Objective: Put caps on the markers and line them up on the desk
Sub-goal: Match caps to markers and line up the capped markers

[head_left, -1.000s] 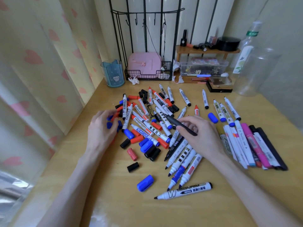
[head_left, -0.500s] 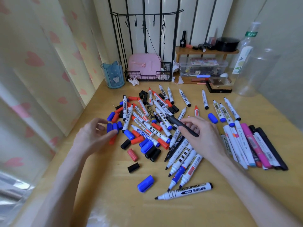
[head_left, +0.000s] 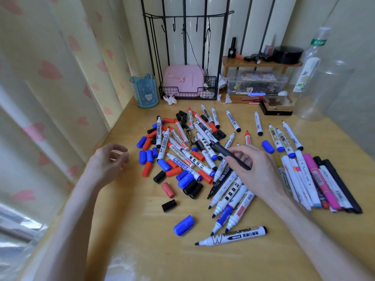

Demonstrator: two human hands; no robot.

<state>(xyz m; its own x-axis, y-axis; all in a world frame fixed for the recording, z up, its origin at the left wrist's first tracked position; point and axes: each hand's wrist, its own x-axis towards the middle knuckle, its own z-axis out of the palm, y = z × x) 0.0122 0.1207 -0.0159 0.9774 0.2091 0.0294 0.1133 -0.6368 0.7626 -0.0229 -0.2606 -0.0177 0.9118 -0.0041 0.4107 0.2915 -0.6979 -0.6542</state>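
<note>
A pile of uncapped whiteboard markers (head_left: 194,151) with loose blue, red and black caps (head_left: 183,225) covers the middle of the wooden desk (head_left: 142,230). My right hand (head_left: 255,169) pinches a slim black marker (head_left: 229,154) above the pile, its tip pointing up-left. My left hand (head_left: 107,163) hovers left of the pile with fingers loosely curled and nothing in it. A row of capped markers (head_left: 316,181) lies side by side at the right. One large white marker (head_left: 231,237) lies apart near the front.
At the back stand a blue pen cup (head_left: 145,91), a black wire rack with a pink box (head_left: 183,81), a small wooden shelf (head_left: 261,63) and clear plastic bottles (head_left: 322,86). A curtain with hearts hangs along the left edge.
My left hand has drawn back leftward from the blue caps and holds nothing. My right hand has lifted the black marker slightly.
</note>
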